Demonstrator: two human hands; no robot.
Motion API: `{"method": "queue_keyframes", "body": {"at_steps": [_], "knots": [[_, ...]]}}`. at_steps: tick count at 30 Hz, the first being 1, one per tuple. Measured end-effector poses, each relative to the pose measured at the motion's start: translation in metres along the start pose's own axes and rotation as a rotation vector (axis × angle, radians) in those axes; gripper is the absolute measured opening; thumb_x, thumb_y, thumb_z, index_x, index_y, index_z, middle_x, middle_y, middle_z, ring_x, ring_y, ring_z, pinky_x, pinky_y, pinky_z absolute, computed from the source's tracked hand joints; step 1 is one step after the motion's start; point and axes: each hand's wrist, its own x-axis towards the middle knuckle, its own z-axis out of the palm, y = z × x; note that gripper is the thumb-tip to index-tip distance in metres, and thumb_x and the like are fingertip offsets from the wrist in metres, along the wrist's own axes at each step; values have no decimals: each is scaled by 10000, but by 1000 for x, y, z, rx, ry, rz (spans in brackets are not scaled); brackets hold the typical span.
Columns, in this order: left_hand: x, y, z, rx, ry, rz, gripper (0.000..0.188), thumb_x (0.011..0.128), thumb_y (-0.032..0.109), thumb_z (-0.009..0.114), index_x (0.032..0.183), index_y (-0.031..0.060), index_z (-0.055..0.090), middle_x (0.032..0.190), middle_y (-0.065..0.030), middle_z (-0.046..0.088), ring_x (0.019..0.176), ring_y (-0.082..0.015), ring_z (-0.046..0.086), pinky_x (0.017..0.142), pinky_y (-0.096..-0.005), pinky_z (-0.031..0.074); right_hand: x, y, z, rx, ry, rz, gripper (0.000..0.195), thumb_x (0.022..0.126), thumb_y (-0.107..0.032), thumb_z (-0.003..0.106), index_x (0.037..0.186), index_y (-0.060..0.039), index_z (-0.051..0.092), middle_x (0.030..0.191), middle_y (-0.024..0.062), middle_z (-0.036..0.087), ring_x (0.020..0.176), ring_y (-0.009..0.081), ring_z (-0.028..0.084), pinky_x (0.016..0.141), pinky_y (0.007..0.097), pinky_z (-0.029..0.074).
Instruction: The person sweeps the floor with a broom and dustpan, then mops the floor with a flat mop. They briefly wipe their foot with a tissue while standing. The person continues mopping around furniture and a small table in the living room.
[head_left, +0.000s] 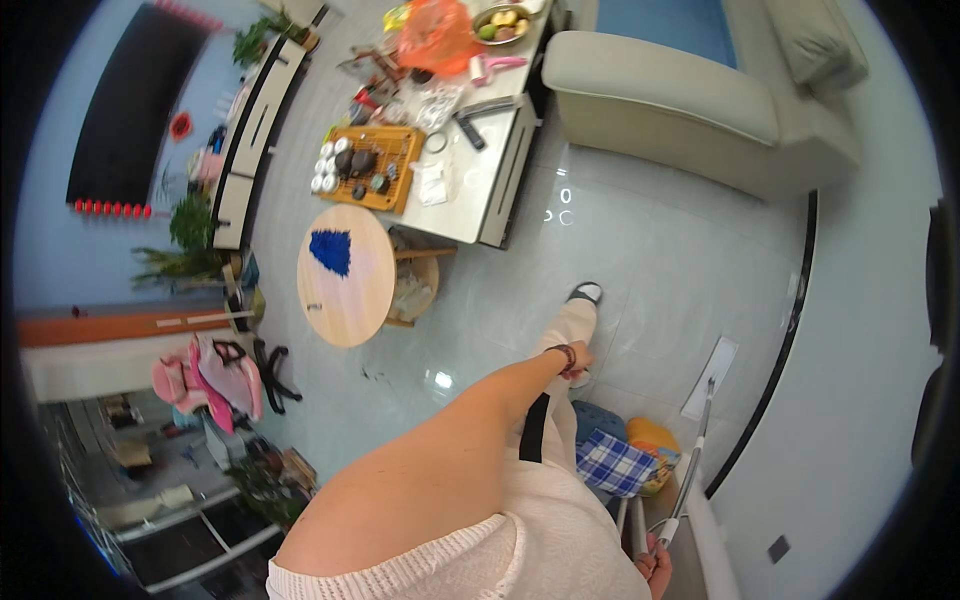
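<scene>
My left hand (577, 360), with a dark beaded bracelet at the wrist, hangs over my light trousers; its fingers are small and partly hidden, and a small whitish thing shows just below them. At the lower right, my right hand (657, 568) is closed around the pole of a flat mop (694, 454). The mop's white rectangular head lies flat on the grey tiled floor near the wall. One foot in a dark slipper (588, 292) stands on the tiles ahead of me.
Beside me are a blue plaid cloth (616, 461) and an orange cushion (647, 435). A grey sofa (660, 112) stands ahead. To the left are a round wooden table (349, 307) with a blue cloth, a long white table (450, 217) with a tea tray, and a pink chair (172, 379).
</scene>
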Motion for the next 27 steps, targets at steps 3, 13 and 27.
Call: {"method": "queue_keyframes", "body": {"at_steps": [3,13,27], "knots": [[-2,-46,-15,-49,41,50,244,809,168,471,726,-38,571,632,-129,597,496,-195,575,437,-318,471,1,-11,11,-81,12,8,309,883,-243,474,1162,-110,482,519,-58,365,382,61,333,358,205,313],[0,-90,-108,60,248,82,226,779,163,506,958,27,529,755,-138,615,550,-212,604,520,-346,482,11,-41,84,-230,79,66,294,866,-230,505,1125,-91,498,530,-56,378,407,68,351,385,203,329],[2,-139,-358,158,952,-31,266,794,117,490,1054,66,506,1104,-172,500,1022,-349,500,847,-434,441,67,-84,168,164,-59,278,274,886,-251,484,1086,-65,511,557,-26,397,453,107,390,465,233,418]]}}
